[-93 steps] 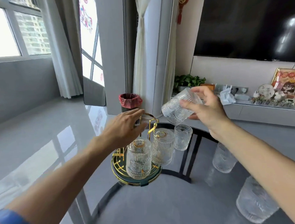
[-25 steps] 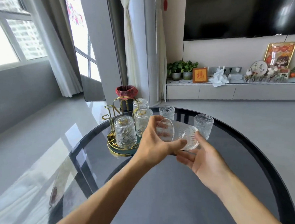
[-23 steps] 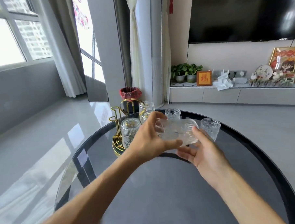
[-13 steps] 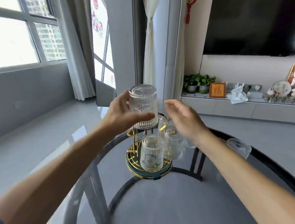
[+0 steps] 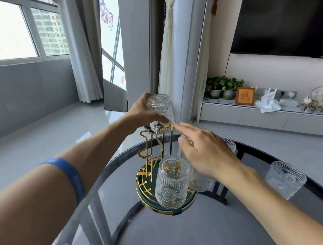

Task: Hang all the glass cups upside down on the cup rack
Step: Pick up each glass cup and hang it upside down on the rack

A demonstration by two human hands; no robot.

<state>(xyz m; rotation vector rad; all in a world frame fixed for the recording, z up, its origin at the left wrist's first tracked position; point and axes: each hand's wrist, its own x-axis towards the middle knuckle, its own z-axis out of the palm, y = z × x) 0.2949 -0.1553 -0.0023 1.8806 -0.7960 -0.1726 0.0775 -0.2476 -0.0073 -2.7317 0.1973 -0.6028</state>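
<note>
Glass cup, ribbed and turned mouth-down, is gripped around its lower part by the left hand, thumb across the front, above the top of the cup rack. Its rim is at the height of the rack's uppermost gold hook; whether it touches the hook cannot be told. The rack, gold wire on a round dark green base, stands near the far left edge of the round dark glass surface. One inverted cup hangs on the rack's near side, and another inverted cup sits just right of it, partly hidden by the right hand. That hand is open, fingers spread and holding nothing, with fingertips near the top hook. An upright cup stands at the right edge of the surface, well apart from the rack. A blue wristband circles the left forearm.
</note>
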